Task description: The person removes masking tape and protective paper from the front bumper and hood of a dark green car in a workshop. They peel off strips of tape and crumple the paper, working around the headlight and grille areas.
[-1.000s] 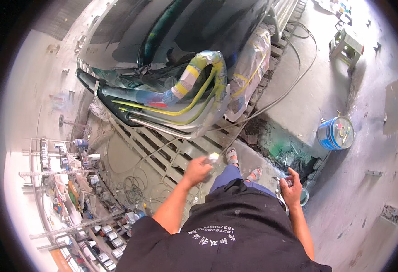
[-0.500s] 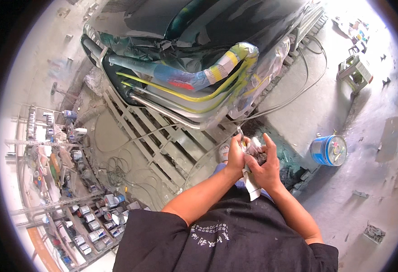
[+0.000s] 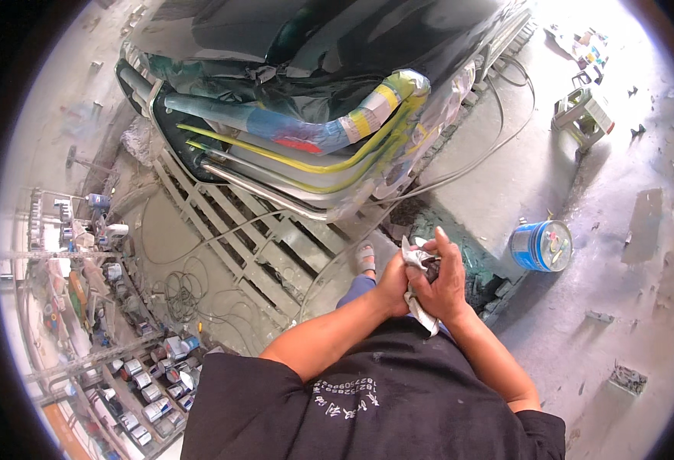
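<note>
A blue bucket [image 3: 531, 247] stands on the grey floor [image 3: 498, 368] at a workshop, well to the right of a person's 2 hands, its pale top dotted with small coloured items or marks; whether they lie on a lid or inside cannot be told. At lower left, a metal rack [image 3: 95, 358] carries rows of cans [image 3: 153, 394], their contents hidden. At centre, both bare forearms angle inward from black sleeves, bringing the hands together in front of the waist. A crumpled white sheet [image 3: 423, 313], paper or cloth, is caught between them, 1 loose end hanging below. The right hand [image 3: 443, 285] closes over it, thumb bent across the front and at least 1 finger pointing up and away; the left hand [image 3: 393, 285] presses in from the side, its fingers mostly hidden, their grip impossible to tell. Beyond lies dark, glossy bodywork [image 3: 206, 31] with a curved tube [image 3: 275, 130] wrapped in blue, white and yellow, above a slatted pallet [image 3: 233, 247].
</note>
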Tool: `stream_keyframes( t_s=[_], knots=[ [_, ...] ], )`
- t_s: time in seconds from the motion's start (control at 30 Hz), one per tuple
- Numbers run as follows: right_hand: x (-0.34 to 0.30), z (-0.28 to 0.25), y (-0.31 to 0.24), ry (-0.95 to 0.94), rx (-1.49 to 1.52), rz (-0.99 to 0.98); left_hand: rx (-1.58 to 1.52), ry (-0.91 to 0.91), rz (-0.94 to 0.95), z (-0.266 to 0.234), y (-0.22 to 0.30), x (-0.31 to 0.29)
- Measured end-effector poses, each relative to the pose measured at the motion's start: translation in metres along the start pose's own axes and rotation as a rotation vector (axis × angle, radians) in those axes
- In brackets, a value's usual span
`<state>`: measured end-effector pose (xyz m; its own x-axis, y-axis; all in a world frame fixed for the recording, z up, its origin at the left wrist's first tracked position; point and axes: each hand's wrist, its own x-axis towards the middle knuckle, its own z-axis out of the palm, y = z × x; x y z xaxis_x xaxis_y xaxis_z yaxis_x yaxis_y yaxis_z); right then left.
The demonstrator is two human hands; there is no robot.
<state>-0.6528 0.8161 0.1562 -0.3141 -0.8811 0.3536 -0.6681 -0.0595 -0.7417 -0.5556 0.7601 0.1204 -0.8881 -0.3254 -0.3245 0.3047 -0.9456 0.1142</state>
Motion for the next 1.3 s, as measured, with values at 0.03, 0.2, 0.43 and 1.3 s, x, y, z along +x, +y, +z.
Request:
stream_keyframes(
  t_s=[0.03,0.2,0.43,1.3],
  knots=[
    [0.003,-0.004,-0.004,0.021,-0.105,-0.094,-0.062,-0.085,-0.002,-0.005,0.001,-0.002],
    [-0.011,0.002,0.0,-0.026,0.144,-0.06,-0.013,0.007,0.02,0.025,0.009,-0.012],
    [0.013,-0.007,-0.01,0.12,0.145,0.07,-0.056,-0.064,0.054,0.032,0.019,-0.01],
    [-0.048,-0.023,0.041,0.007,0.511,0.667,-0.22,0.611,0.408,-0.17,0.13,-0.016]
  ],
)
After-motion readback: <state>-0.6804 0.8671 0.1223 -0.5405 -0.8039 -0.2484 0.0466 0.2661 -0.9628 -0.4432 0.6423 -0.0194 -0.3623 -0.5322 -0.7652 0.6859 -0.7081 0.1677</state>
